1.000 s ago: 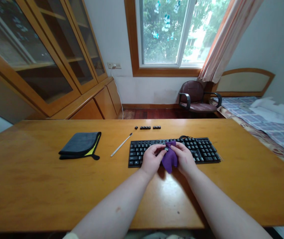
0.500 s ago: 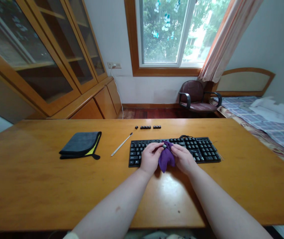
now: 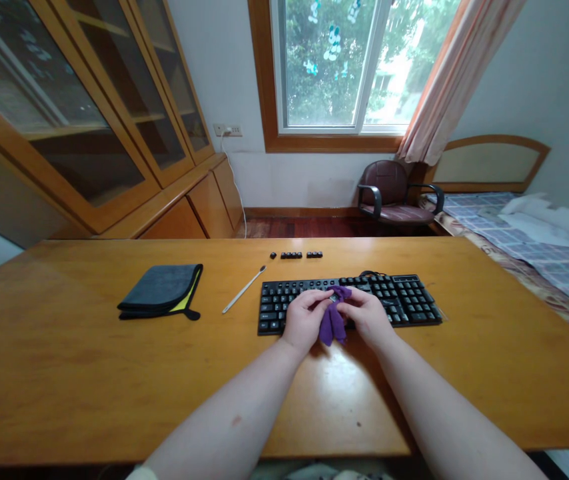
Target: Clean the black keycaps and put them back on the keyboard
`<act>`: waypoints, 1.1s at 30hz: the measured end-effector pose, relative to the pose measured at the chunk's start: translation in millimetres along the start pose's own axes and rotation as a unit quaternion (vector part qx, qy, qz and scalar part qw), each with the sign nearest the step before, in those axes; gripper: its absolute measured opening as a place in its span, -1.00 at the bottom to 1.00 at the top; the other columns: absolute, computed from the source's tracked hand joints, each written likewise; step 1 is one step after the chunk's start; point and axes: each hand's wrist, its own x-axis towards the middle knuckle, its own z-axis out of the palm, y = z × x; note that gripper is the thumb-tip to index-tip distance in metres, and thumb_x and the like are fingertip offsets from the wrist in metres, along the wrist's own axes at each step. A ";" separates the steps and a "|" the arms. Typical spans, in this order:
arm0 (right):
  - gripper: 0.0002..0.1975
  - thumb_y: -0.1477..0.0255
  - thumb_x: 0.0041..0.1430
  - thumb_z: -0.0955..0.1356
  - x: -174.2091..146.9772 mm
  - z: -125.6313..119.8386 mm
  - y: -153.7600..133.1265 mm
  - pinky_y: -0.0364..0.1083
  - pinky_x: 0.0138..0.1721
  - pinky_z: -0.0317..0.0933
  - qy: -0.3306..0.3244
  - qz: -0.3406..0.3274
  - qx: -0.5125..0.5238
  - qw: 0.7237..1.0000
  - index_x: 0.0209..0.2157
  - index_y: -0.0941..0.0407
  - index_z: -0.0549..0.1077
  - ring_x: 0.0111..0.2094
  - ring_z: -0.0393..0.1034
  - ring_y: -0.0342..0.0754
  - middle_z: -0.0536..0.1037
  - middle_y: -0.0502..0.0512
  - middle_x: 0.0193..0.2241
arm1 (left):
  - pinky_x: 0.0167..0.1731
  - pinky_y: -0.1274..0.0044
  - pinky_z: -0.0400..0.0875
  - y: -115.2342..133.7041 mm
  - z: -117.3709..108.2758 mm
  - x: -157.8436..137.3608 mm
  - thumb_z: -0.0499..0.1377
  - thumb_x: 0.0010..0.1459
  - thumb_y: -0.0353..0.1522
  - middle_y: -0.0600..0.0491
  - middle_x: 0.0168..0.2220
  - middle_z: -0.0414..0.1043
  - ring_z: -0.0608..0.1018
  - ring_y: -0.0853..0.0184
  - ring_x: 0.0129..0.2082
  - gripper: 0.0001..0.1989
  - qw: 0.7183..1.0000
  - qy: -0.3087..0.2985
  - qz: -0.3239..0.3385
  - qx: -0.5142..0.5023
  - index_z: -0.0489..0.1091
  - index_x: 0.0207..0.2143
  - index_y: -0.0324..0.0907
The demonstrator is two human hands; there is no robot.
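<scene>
Above the front edge of a black keyboard (image 3: pixel 417 307), my two hands meet around a purple cloth (image 3: pixel 333 327) that hangs down between them. My left hand (image 3: pixel 306 319) is closed in a pinch on a small keycap (image 3: pixel 334 298), whose greyish side shows against the cloth. My right hand (image 3: pixel 368 315) is closed on the cloth, with its fingertips at the keycap. Part of the keyboard is hidden behind the hands.
Several loose black keycaps (image 3: pixel 291 255) lie in a row behind the keyboard. A thin white brush (image 3: pixel 243 290) with a dark tip lies to its left. Further left is a folded grey cloth (image 3: pixel 162 287) on the wooden table (image 3: pixel 89 387).
The purple cloth has been shifted and refolded around the keycap, its hanging part now narrower. My right fingers have drawn in a little towards the left ones.
</scene>
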 end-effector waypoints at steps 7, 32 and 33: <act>-0.89 0.34 -0.07 0.42 -3.9 3.9 3.5 -0.12 -0.52 0.23 0.060 -0.106 -0.112 0.986 -0.51 0.10 0.52 -0.50 0.31 -0.10 0.44 0.04 -0.48 | -0.17 0.46 0.42 5.3 1.0 -0.2 0.19 0.02 -0.44 0.02 -0.31 0.52 0.53 0.33 -0.29 -0.84 0.999 0.002 -0.032 -0.023 0.54 -0.32 -0.14; -0.86 0.32 -0.06 0.40 -5.8 10.1 -6.0 -0.15 -0.52 0.22 0.040 -0.054 -0.037 0.997 -0.49 0.11 0.47 -0.53 0.28 -0.15 0.40 -0.02 -0.51 | -0.14 0.45 0.41 1.4 -1.7 5.1 0.15 0.10 -0.34 -0.06 -0.20 0.49 0.53 0.30 -0.20 -0.76 0.985 -0.048 -0.095 -0.132 0.42 -0.17 -0.21; -0.86 0.33 -0.05 0.40 -6.1 10.3 -5.7 -0.16 -0.53 0.22 0.036 -0.055 -0.042 0.997 -0.48 0.11 0.48 -0.53 0.28 -0.15 0.39 -0.02 -0.50 | -0.15 0.45 0.41 2.1 -2.2 5.4 0.14 0.10 -0.33 -0.06 -0.18 0.49 0.53 0.29 -0.20 -0.76 0.984 -0.057 -0.100 -0.133 0.43 -0.17 -0.21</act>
